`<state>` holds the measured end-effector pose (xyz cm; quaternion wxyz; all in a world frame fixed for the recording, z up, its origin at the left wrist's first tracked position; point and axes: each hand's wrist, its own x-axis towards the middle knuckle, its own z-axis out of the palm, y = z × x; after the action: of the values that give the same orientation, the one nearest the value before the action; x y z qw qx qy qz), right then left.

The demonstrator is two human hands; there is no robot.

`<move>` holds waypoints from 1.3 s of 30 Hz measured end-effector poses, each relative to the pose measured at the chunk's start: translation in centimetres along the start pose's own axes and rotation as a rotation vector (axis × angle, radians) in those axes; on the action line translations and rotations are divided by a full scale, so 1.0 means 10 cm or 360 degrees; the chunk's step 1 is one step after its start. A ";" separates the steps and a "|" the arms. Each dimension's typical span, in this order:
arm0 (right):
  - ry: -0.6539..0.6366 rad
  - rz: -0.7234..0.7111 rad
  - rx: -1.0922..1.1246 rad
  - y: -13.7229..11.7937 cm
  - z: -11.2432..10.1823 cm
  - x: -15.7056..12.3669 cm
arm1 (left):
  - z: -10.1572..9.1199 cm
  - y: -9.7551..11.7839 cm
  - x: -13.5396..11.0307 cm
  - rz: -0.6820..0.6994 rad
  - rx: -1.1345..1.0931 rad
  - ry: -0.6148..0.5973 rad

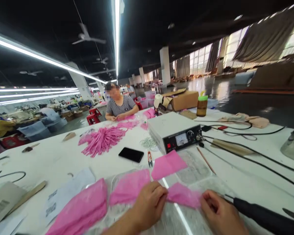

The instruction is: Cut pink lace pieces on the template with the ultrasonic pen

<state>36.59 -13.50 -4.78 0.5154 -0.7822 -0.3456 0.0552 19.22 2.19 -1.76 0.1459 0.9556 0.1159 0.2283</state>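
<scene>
Spanning both hands: pink fabric piece [183, 195], long axis crosswise; left hand [149, 206] fingers pinch its left end, right hand [219, 215] fingers its right end.

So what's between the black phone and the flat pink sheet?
In the head view, small red-handled snips lie on the white table between the black phone and the flat pink sheet.

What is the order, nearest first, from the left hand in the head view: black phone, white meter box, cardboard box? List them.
From the left hand, which pinches a pink piece:
1. Black phone, just ahead, slightly left.
2. White meter box, farther ahead, to the right.
3. Cardboard box, behind it, far across the table.
</scene>
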 end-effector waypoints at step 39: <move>-0.0311 -0.0132 -0.0588 0.28 -0.53 -0.37 | -0.37 0.40 -0.78 0.0399 0.0041 -0.0455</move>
<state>37.45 -20.42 -5.71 0.3292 -0.8394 -0.4301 0.0451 11.37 -2.94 -0.45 0.1190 0.9871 -0.0231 0.1050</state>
